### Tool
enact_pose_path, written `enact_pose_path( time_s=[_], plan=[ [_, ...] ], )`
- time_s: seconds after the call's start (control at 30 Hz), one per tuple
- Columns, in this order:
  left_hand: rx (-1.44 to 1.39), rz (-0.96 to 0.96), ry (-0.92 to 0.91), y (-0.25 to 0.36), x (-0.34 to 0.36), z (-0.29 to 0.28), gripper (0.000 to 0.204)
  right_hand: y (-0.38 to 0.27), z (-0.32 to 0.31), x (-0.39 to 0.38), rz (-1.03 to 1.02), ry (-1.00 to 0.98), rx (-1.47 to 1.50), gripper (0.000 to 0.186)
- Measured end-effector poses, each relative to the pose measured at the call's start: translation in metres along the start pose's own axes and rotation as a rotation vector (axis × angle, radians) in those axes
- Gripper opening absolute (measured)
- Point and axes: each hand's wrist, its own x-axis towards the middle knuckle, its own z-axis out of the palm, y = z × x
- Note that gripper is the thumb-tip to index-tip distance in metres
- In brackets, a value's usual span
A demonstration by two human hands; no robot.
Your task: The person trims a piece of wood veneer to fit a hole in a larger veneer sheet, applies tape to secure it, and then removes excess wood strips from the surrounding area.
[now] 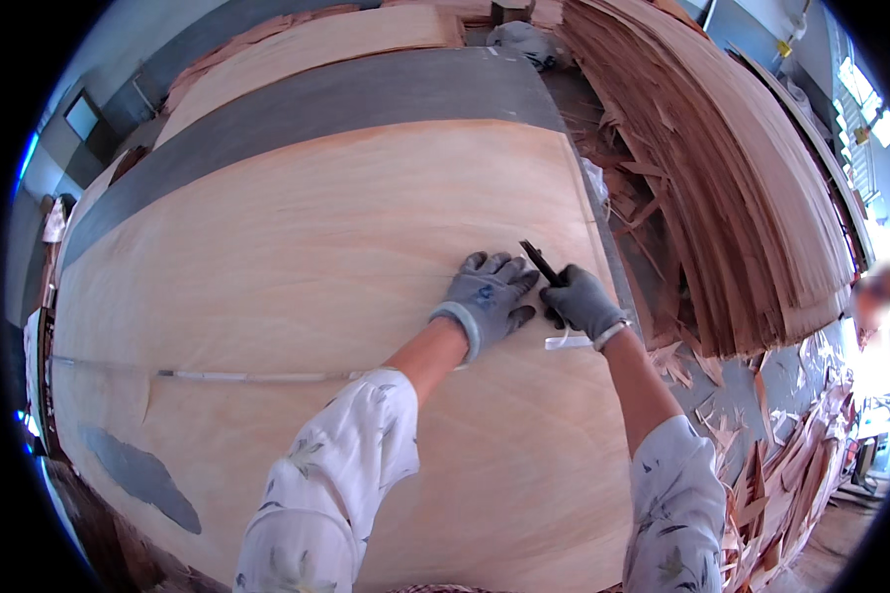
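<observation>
Here, resting an open, empty left hand (489,299) flat on the wood sheet (336,287) and gripping a black tool (538,262) in the curled right hand (583,302).

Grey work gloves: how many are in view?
2: one glove on the left hand, spread on the pale sheet; another glove on the right hand, gripping a dark tool.

The left hand (487,295) is lying spread on the wood sheet (346,227); the curled right hand (581,299) is gripping near the sheet's right edge.
</observation>
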Motion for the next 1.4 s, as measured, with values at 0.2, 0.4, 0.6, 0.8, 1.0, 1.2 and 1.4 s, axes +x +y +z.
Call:
enact_pose_path(
  time_s=[0.2,0.4,0.6,0.8,1.0,1.2,1.4],
  plan=[
    [0.123,-0.002,-0.205,0.008,0.002,-0.017,0.05,-0.011,0.001,-0.03,0.003,-0.132,0.19,0.019],
    [0.028,-0.033,0.082,-0.025,-0.039,0.005,0.056,-0.075,0.031,-0.042,-0.357,-0.252,0.137,0.027],
    [0.094,-0.522,0.363,-0.119,-0.154,-0.032,0.046,-0.13,0.103,-0.013,-0.335,-0.377,0.25,0.034],
    [0.08,-0.317,0.489,-0.135,-0.167,-0.035,0.042,-0.155,0.162,0.02,-0.258,-0.405,0.151,0.036],
    [0.09,-0.269,0.174,-0.125,-0.159,-0.037,0.044,-0.149,0.156,0.011,-0.217,-0.387,-0.007,0.018],
    [0.159,-0.247,0.043,-0.122,-0.134,-0.041,0.045,-0.113,0.148,0.006,-0.284,-0.377,0.128,0.015],
    [0.113,-0.346,-0.118,-0.103,-0.168,-0.073,0.041,-0.154,0.153,-0.08,-0.58,-0.501,-0.104,0.022]
  ],
)
